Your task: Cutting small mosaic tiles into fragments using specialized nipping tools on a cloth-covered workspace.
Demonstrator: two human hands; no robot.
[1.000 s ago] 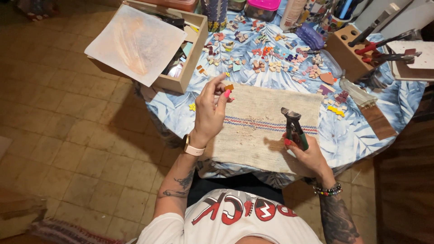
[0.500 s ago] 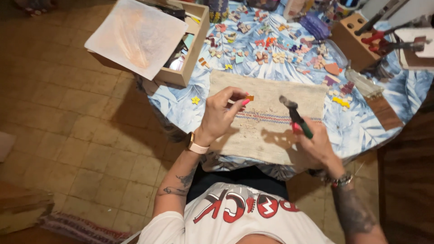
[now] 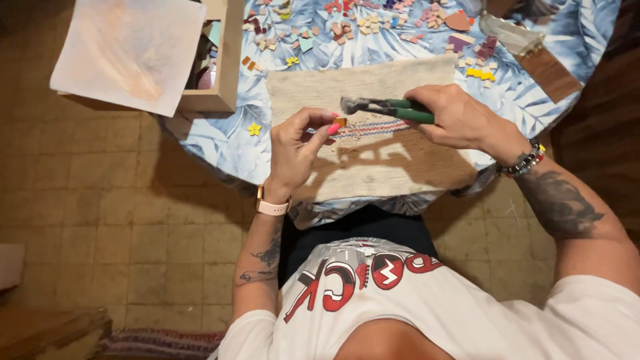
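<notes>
My left hand (image 3: pixel 298 148) pinches a small orange tile piece (image 3: pixel 341 122) between thumb and fingertips, just above a beige woven cloth (image 3: pixel 373 167) spread on the table. My right hand (image 3: pixel 460 119) grips the green handles of tile nippers (image 3: pixel 387 107), held level with the metal jaws pointing left. The jaws sit a short way from the tile piece, not touching it. Both hands hover over the middle of the cloth, near its red and blue stripe.
Many small coloured tile pieces (image 3: pixel 373 23) lie scattered on the blue leaf-patterned tablecloth (image 3: pixel 220 143). A wooden box (image 3: pixel 223 67) with a sheet of paper (image 3: pixel 130 50) over it stands at the left. A brown wooden block (image 3: pixel 550 72) lies at the right. Tiled floor lies below.
Both hands have drawn closer together over the cloth. The nippers have turned from tilted to level, jaws toward the tile piece. The view has dropped closer to the table.
</notes>
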